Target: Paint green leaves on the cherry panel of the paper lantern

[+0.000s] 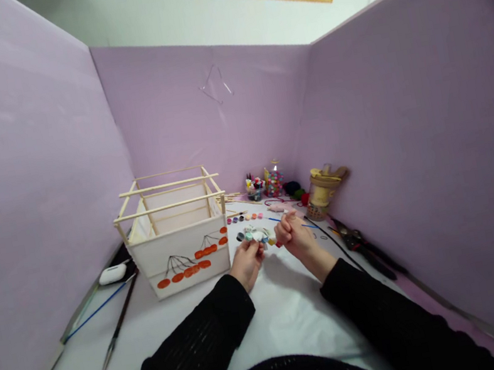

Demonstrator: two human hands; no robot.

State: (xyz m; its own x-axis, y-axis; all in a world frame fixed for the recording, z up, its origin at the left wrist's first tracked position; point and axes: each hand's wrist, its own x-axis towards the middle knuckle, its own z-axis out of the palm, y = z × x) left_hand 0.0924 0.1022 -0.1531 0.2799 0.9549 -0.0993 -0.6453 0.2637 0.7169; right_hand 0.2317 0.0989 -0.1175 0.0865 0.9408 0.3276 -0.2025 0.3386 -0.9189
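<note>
My left hand (pixel 247 264) is closed in a pinch on the near side of a strip of small paint pots (pixel 263 238) with white, blue, yellow and red showing. At the strip's right end is my right hand (pixel 298 238), its fingers curled in. Whatever those fingers hold is hidden. Left of my hands stands a wooden stick frame (pixel 169 208) with white panels. Orange-red fruits on dark stems are painted on its front panel (pixel 185 266). Behind my hands lies another row of small paint pots (pixel 246 218).
On the left lie a long brush (pixel 121 322), a blue-handled brush (pixel 99 310) and a white case (pixel 113 273). Pliers (pixel 366 247) and a yellow cup (pixel 319 191) are at right. Jars (pixel 274 183) stand at the back. Lilac walls (pixel 214 133) enclose three sides.
</note>
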